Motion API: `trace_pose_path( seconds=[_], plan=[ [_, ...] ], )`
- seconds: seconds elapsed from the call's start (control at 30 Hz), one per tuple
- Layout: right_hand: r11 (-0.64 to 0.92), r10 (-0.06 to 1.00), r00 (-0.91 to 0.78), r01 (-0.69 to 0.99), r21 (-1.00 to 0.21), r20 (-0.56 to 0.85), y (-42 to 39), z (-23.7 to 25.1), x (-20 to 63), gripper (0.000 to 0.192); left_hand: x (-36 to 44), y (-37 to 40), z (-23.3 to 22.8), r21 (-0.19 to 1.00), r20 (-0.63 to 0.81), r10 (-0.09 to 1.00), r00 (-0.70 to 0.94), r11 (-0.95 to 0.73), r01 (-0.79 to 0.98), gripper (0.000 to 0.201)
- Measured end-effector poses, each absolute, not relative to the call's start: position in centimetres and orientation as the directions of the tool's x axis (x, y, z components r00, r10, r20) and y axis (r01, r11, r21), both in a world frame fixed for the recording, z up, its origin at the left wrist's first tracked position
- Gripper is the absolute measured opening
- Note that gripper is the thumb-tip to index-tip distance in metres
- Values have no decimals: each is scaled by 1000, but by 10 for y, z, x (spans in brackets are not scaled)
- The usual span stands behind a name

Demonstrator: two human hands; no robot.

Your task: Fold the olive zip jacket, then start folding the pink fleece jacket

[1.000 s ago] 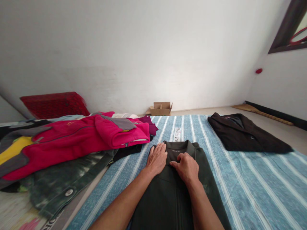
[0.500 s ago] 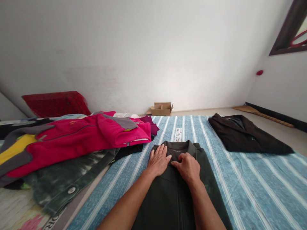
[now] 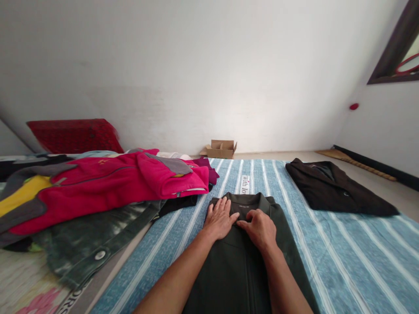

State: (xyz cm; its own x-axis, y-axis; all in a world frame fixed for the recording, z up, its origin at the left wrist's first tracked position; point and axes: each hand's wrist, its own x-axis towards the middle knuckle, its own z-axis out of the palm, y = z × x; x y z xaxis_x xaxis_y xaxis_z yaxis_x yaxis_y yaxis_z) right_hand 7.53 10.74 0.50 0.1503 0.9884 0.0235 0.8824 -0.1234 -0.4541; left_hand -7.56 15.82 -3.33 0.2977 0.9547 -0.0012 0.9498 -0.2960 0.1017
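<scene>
A dark green collared jacket [image 3: 229, 272] lies front up on the blue striped sheet, its collar pointing away from me. Flat on its left shoulder, beside the collar, rests my left hand [image 3: 220, 219], fingers stretched out and thumb toward the middle. My right hand [image 3: 260, 227] is closed at the right side of the collar opening, thumb and curled fingers pinching the jacket's fabric. Both thumbs nearly meet below the neck. The lower part of the jacket runs out of view between my forearms.
To the left lies a pile with a pink fleece jacket [image 3: 108, 183] over a dark green denim garment [image 3: 98, 244]. A folded dark brown garment [image 3: 340, 187] sits on the striped sheet [image 3: 330, 244] at right. A cardboard box [image 3: 221, 150] and a red object [image 3: 75, 135] stand near the wall.
The view has shifted slightly. Both hands keep the same places on the green jacket, with no clear movement of the fabric.
</scene>
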Motion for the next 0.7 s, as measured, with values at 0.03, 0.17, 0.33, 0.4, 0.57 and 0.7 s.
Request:
trace_pose_path(
  seconds=[0.03,0.17,0.33,0.4,0.57,0.7],
  plan=[
    [-123,988,150,883,-453,25,107,5,75,26,-75,158,-33,105,-5,955,297,-294,950,69],
    [-114,988,146,886,-449,38,107,4,76,26,-74,157,-30,120,-16,957,289,-286,951,72],
    [-101,988,142,892,-440,62,107,1,76,26,-73,157,-30,138,-11,957,291,-287,948,72],
    [-96,987,141,894,-438,72,107,0,76,25,-73,157,-31,141,-1,956,292,-289,947,72],
    [-102,988,142,895,-434,59,109,-3,77,26,-73,155,-31,130,4,957,289,-287,949,73],
    [-113,987,150,892,-438,51,112,-7,77,27,-72,152,-26,128,-18,961,278,-273,953,72]
  ],
)
